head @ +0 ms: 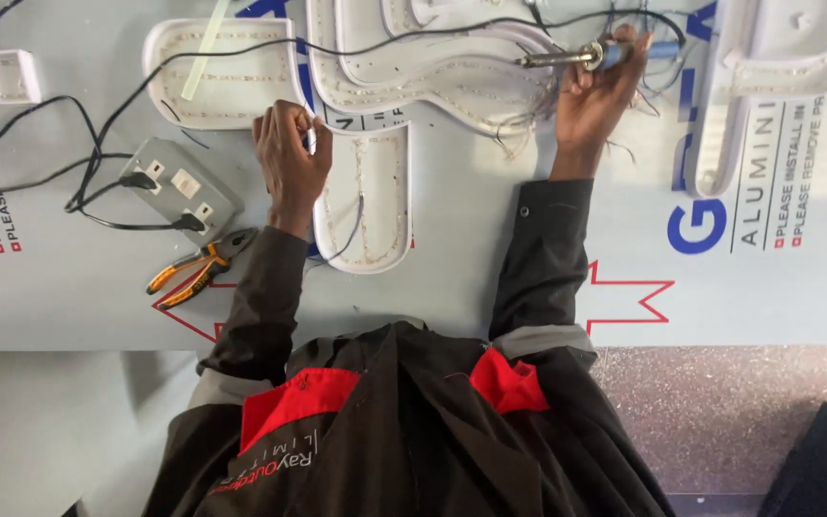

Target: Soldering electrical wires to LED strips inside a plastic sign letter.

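Worktable (490, 287), LED strips (380, 206) inside letter shell (404, 251)

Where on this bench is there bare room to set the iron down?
Bare sheet lies right of the right hand and its soldering iron, below the white channel letter. Crowded: cables, socket block and pliers beside the left hand.

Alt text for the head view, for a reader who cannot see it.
A person's right hand holds a soldering iron over white sign letters lined with LED strips, while the left hand pinches a wire there. A socket block and pliers lie left.
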